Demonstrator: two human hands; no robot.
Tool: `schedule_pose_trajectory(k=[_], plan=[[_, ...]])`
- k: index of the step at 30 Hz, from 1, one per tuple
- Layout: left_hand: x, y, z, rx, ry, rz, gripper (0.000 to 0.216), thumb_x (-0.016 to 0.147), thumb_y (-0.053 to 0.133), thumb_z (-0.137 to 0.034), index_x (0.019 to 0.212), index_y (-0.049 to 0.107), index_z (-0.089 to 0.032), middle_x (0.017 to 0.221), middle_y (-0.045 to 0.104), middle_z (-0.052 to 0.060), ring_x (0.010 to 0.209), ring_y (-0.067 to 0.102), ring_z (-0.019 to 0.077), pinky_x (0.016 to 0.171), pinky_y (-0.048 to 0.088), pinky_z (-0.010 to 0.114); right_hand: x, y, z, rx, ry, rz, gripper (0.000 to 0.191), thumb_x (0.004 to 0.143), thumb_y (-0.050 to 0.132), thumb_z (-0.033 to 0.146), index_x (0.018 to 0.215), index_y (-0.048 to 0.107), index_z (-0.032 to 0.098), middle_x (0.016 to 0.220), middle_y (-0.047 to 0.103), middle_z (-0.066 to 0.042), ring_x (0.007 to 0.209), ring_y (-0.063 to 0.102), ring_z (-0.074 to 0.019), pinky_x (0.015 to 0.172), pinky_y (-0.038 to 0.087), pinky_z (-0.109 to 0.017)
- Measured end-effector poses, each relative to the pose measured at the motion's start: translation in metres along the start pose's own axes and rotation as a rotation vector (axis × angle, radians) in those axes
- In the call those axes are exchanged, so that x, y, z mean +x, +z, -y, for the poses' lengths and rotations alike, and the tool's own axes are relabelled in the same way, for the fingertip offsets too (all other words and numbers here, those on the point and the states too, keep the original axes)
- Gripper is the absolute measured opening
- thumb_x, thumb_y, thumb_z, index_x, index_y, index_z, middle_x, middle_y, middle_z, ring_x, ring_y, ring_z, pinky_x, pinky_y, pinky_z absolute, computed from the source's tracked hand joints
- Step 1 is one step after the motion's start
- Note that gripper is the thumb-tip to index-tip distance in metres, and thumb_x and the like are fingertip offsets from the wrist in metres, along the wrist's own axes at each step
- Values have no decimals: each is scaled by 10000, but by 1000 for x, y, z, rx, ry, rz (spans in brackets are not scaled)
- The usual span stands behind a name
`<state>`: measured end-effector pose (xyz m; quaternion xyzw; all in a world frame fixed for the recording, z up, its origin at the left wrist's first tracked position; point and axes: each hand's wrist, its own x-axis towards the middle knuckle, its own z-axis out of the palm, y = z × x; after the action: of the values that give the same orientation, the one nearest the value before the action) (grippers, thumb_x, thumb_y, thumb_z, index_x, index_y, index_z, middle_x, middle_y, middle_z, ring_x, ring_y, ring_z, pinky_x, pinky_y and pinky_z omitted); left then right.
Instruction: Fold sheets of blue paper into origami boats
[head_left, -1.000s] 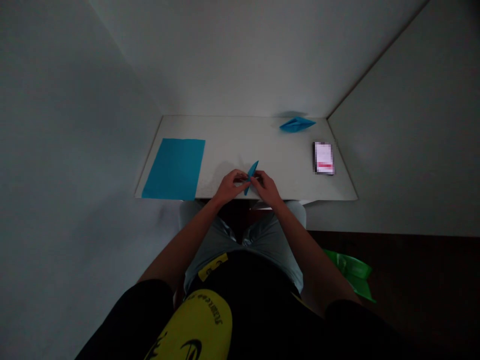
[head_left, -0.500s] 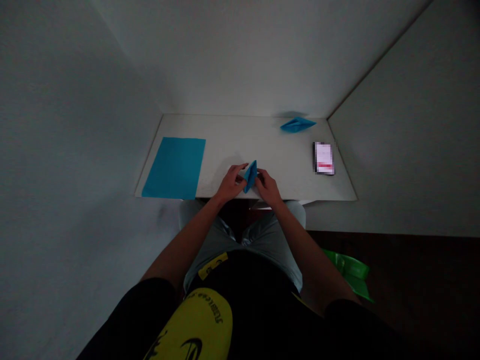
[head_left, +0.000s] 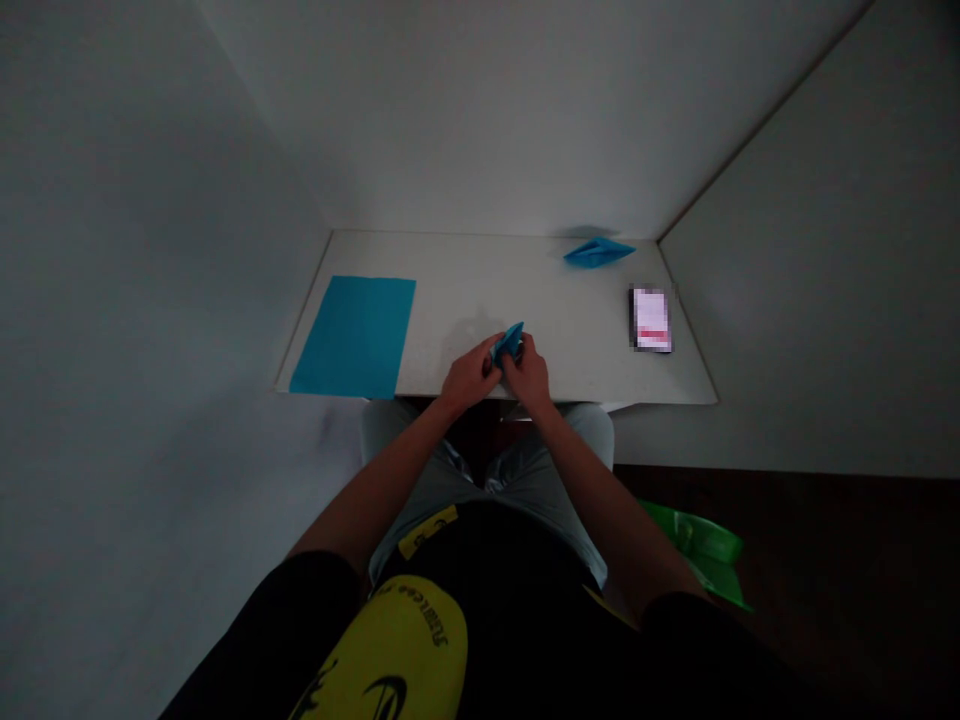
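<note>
A small folded blue paper boat [head_left: 511, 342] is held between both hands near the front edge of the white table. My left hand [head_left: 472, 375] closes on its left side, fingers partly hidden behind the paper. From the right, my right hand [head_left: 528, 374] grips it, the thumb laid against the near side. The boat's pointed end leans up and to the right. Another blue paper boat [head_left: 599, 253] rests at the back right of the table, by the wall. Flat blue paper [head_left: 355, 337] lies to the left of my hands.
A phone with a lit, blurred screen [head_left: 651, 320] lies at the right of the white table [head_left: 457, 265]. Walls stand behind and to both sides. On the dark floor at lower right is a green plastic object [head_left: 703, 540].
My hands have drawn closer together around the paper boat, the right thumb now over its near side. The boat has tilted to the right, and less of it shows.
</note>
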<state>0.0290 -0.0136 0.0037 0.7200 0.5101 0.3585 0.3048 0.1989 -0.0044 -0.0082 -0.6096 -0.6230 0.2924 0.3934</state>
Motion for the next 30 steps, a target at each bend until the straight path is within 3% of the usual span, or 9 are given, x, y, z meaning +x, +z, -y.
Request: schedule_pose_trajectory(k=[5, 9, 13, 15, 19, 22, 27, 30], plan=[[0, -4, -2, -52, -82, -145, 625, 971, 607, -261, 1593, 665, -230, 729, 633, -25, 663, 566, 208, 748, 502, 325, -2, -6, 4, 54, -87, 31, 487, 963, 599, 339, 1431, 711, 263, 912, 773, -30, 703, 627, -219, 760, 535, -364], [2, -6, 1, -99, -125, -211, 547, 997, 564, -253, 1530, 684, -241, 724, 651, -27, 622, 566, 202, 711, 493, 323, -3, -16, 2, 186, -89, 98, 523, 1033, 579, 427, 1513, 706, 263, 1092, 804, -61, 714, 628, -202, 741, 565, -371], [5, -8, 8, -294, -104, -138, 364, 955, 579, -232, 1280, 743, -229, 996, 806, 31, 763, 713, 187, 776, 572, 315, 2, -21, -10, 236, -145, 90, 426, 990, 563, 388, 1293, 822, 236, 1194, 841, -96, 953, 731, -253, 942, 609, -438], [6, -9, 11, -391, -114, -73, 331, 946, 620, -256, 1252, 742, -219, 1095, 829, 51, 837, 760, 188, 822, 610, 322, 4, -23, -15, 269, -143, 68, 405, 970, 564, 376, 1231, 842, 242, 1241, 849, -99, 1099, 749, -275, 1048, 601, -473], [7, -11, 16, -377, -129, -57, 308, 945, 778, -400, 1185, 756, -208, 1123, 833, 69, 950, 779, 207, 853, 615, 325, 4, -25, -17, 347, -150, 100, 365, 996, 613, 450, 1198, 861, 276, 1299, 846, -86, 1222, 749, -283, 1159, 573, -503], [8, -11, 19, -359, -137, -71, 333, 918, 838, -416, 1156, 732, -209, 1108, 840, 63, 976, 780, 207, 842, 603, 311, 2, -24, -15, 394, -137, 126, 373, 1003, 686, 555, 1176, 865, 276, 1255, 846, -89, 1183, 760, -280, 1124, 594, -490], [8, -12, 20, -464, -176, -35, 643, 865, 896, -358, 1440, 644, -217, 1041, 851, 29, 885, 790, 192, 835, 620, 311, 3, -21, -16, 441, -55, 115, 599, 922, 807, 672, 1368, 775, 272, 1142, 822, -65, 984, 749, -237, 973, 639, -433], [10, -15, 18, -404, -160, -55, 381, 956, 819, -443, 1254, 771, -210, 1078, 861, 60, 954, 792, 220, 902, 636, 353, 3, -20, -17, 388, -34, 118, 619, 908, 805, 718, 1321, 767, 258, 1018, 800, -37, 886, 718, -222, 890, 628, -404]])
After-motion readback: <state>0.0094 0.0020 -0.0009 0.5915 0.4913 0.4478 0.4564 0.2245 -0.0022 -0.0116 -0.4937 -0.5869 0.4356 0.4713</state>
